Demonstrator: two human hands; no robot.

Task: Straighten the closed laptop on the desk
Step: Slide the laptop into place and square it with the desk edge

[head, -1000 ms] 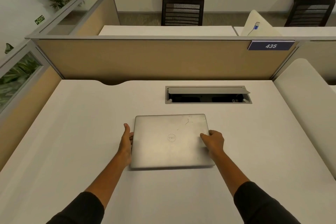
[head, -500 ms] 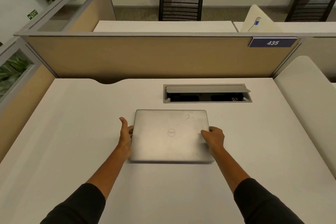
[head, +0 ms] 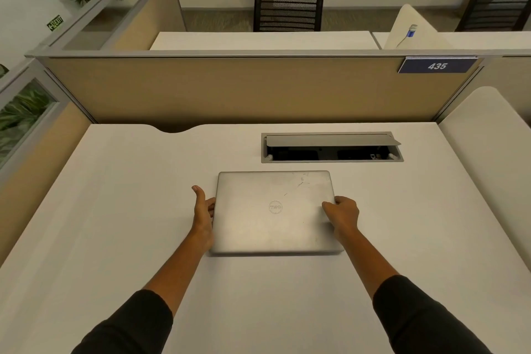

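A closed silver laptop lies flat on the white desk, its edges roughly parallel to the desk's back edge. My left hand presses against the laptop's left edge, thumb raised, fingers tucked at the side. My right hand grips the right edge, fingers curled over the lid's top. Both forearms in dark sleeves reach in from below.
An open cable hatch with a raised flap sits just behind the laptop. A tan partition with a blue "435" sign bounds the back; side panels stand left and right. Chairs and plants lie beyond.
The laptop has rotated slightly and slid a little away from me, its edges now squarer to the desk. Both hands stayed on its sides.
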